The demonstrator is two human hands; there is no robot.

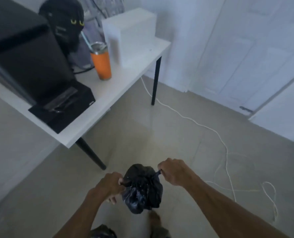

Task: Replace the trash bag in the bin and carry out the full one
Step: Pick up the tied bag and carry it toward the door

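Observation:
A small, full black trash bag (pixel 142 188) hangs in the air above the floor, low in the middle of the view. My left hand (pixel 109 185) is closed on a twisted end of the bag's top at its left side. My right hand (pixel 172 171) grips the other twisted end at the bag's upper right, and the two ends are pulled apart. A dark, crinkled shape (pixel 102 231) shows at the bottom edge below my left arm; I cannot tell whether it is the bin. My foot (pixel 155 219) is partly visible under the bag.
A white table (pixel 84 124) with black legs stands at the left, holding a black appliance (pixel 27 55), an orange tumbler (pixel 102 63) with a straw and a white box (pixel 130 35). A white cord (pixel 216 133) trails across the beige floor. White doors (pixel 237 48) stand at the right.

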